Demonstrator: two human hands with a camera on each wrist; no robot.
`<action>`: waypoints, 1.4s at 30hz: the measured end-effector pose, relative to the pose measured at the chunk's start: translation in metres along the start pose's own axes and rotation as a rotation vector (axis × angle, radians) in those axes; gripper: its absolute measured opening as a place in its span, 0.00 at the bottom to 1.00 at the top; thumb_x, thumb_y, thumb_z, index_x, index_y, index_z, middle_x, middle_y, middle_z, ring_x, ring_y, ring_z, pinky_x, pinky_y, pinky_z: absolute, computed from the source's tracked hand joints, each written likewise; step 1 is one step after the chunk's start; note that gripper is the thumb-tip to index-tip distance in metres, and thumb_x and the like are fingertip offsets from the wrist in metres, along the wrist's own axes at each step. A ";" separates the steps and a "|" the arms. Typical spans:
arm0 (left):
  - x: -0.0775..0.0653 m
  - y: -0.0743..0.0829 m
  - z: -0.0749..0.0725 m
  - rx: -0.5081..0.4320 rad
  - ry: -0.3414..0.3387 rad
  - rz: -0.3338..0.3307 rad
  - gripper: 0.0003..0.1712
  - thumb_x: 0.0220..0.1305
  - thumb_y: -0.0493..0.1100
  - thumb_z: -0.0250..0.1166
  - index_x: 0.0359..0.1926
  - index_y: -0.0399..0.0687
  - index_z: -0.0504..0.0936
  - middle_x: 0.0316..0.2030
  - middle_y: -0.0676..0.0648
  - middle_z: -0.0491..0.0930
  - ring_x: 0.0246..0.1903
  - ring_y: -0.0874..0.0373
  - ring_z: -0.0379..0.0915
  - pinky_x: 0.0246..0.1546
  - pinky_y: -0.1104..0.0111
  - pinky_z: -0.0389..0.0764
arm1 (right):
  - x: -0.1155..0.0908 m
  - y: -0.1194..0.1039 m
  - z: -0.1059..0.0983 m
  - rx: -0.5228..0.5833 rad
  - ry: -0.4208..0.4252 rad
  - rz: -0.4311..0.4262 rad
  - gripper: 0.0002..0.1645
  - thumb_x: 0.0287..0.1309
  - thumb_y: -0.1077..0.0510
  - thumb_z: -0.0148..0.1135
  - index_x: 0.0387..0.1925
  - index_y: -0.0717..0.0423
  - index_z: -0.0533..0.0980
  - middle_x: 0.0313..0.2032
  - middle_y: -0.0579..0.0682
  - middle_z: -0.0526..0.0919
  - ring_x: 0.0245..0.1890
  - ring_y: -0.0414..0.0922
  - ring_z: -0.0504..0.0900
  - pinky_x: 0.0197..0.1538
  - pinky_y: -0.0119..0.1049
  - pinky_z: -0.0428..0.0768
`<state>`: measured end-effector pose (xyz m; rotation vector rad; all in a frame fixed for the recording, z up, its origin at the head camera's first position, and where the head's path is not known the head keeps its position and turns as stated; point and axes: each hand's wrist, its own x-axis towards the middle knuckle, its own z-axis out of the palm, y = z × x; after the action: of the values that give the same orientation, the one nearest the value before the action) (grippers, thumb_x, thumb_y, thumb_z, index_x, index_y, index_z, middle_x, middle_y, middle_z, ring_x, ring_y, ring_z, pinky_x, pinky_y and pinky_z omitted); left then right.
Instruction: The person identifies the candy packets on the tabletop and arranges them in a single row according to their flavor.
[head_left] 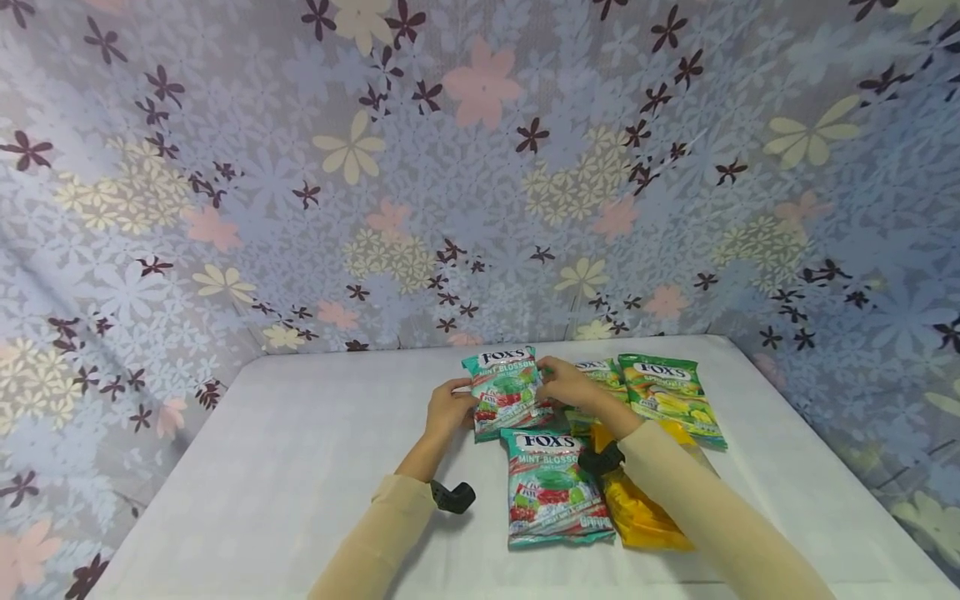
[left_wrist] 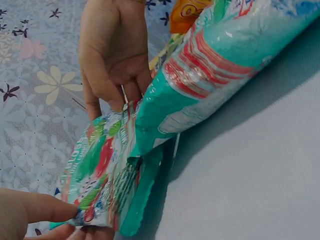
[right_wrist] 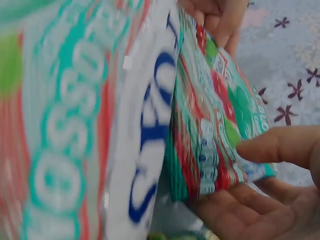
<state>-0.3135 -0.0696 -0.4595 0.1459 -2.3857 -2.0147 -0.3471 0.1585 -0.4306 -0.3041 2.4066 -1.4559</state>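
Both hands hold one teal FOX'S Mint Blossom candy bag (head_left: 507,392) toward the back of the table. My left hand (head_left: 448,408) grips its left side; in the left wrist view the thumb and fingers (left_wrist: 50,210) pinch one edge. The opposite side is between the thumb and fingers of my right hand (head_left: 573,387), with the thumb on the printed face in the right wrist view. Just nearer lies a second Mint Blossom bag (head_left: 553,492), its top edge close to the held bag's bottom. It looms large in both wrist views.
To the right lies a green and yellow FOX'S bag (head_left: 667,392), with another similar bag (head_left: 606,373) partly behind my right hand. A yellow-orange bag (head_left: 648,512) lies under my right forearm. The white table (head_left: 300,467) meets a flowered cloth backdrop (head_left: 480,208).
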 end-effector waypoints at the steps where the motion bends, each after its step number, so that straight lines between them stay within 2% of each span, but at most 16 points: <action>1: 0.000 0.000 -0.001 0.001 0.013 0.018 0.24 0.58 0.30 0.63 0.58 0.33 0.76 0.44 0.35 0.82 0.36 0.49 0.82 0.30 0.63 0.83 | 0.000 -0.001 0.001 0.036 0.011 0.005 0.37 0.56 0.65 0.60 0.67 0.64 0.59 0.49 0.65 0.74 0.30 0.48 0.74 0.32 0.42 0.76; 4: 0.000 0.003 -0.004 -0.028 0.027 0.056 0.24 0.60 0.29 0.62 0.58 0.34 0.76 0.45 0.35 0.81 0.38 0.48 0.81 0.31 0.63 0.83 | -0.001 -0.007 0.006 0.113 0.050 0.015 0.36 0.56 0.66 0.59 0.66 0.61 0.58 0.51 0.66 0.72 0.27 0.47 0.70 0.31 0.42 0.73; 9: 0.001 0.005 -0.012 -0.064 0.018 0.098 0.24 0.61 0.29 0.61 0.59 0.37 0.76 0.45 0.37 0.81 0.37 0.51 0.80 0.32 0.64 0.83 | -0.004 -0.013 0.011 0.210 0.091 0.052 0.40 0.55 0.67 0.60 0.68 0.60 0.56 0.61 0.67 0.66 0.38 0.48 0.75 0.38 0.42 0.78; 13: -0.001 0.006 -0.019 -0.050 -0.003 0.129 0.24 0.60 0.28 0.61 0.59 0.37 0.76 0.45 0.37 0.81 0.34 0.55 0.79 0.30 0.66 0.82 | -0.007 -0.015 0.014 0.269 0.067 0.076 0.48 0.54 0.69 0.60 0.74 0.58 0.51 0.65 0.67 0.60 0.41 0.49 0.77 0.37 0.41 0.80; 17: -0.005 0.005 -0.024 -0.048 -0.038 0.135 0.26 0.59 0.28 0.60 0.60 0.37 0.76 0.46 0.36 0.81 0.34 0.55 0.79 0.31 0.64 0.82 | -0.010 -0.014 0.016 0.299 0.026 0.069 0.51 0.54 0.70 0.60 0.75 0.58 0.46 0.66 0.69 0.57 0.38 0.49 0.78 0.35 0.41 0.80; 22: -0.009 0.004 -0.030 -0.052 -0.074 0.141 0.26 0.59 0.27 0.60 0.60 0.37 0.76 0.47 0.34 0.80 0.35 0.52 0.80 0.33 0.59 0.83 | -0.015 -0.014 0.018 0.319 -0.006 0.054 0.52 0.54 0.71 0.61 0.75 0.57 0.46 0.61 0.69 0.62 0.33 0.49 0.79 0.35 0.42 0.81; 28: -0.014 0.005 -0.037 -0.003 -0.060 0.161 0.26 0.59 0.27 0.60 0.60 0.39 0.77 0.47 0.36 0.81 0.36 0.48 0.81 0.31 0.63 0.83 | -0.018 -0.018 0.022 0.339 -0.023 0.055 0.51 0.53 0.71 0.62 0.74 0.53 0.49 0.45 0.61 0.71 0.30 0.47 0.78 0.34 0.43 0.80; 35: -0.017 0.004 -0.046 0.061 -0.054 0.185 0.26 0.60 0.27 0.59 0.60 0.38 0.76 0.49 0.34 0.79 0.38 0.49 0.81 0.32 0.62 0.83 | -0.018 -0.022 0.031 0.340 -0.036 0.035 0.50 0.53 0.72 0.62 0.73 0.54 0.49 0.34 0.54 0.71 0.27 0.46 0.77 0.30 0.41 0.78; 40: -0.020 0.001 -0.059 0.086 -0.038 0.187 0.25 0.59 0.26 0.58 0.60 0.36 0.76 0.48 0.34 0.80 0.37 0.49 0.81 0.32 0.62 0.83 | -0.015 -0.028 0.043 0.337 -0.045 0.048 0.50 0.52 0.72 0.63 0.72 0.54 0.50 0.36 0.55 0.71 0.27 0.46 0.77 0.30 0.42 0.78; 42: -0.021 0.002 -0.065 0.106 -0.023 0.186 0.25 0.59 0.26 0.59 0.59 0.36 0.77 0.47 0.34 0.80 0.37 0.50 0.81 0.31 0.63 0.83 | -0.011 -0.031 0.050 0.326 -0.039 0.051 0.50 0.51 0.72 0.63 0.71 0.54 0.51 0.41 0.57 0.71 0.27 0.47 0.78 0.30 0.43 0.79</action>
<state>-0.2883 -0.1313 -0.4458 -0.0949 -2.4182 -1.8207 -0.3179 0.1071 -0.4227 -0.1904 2.0849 -1.7655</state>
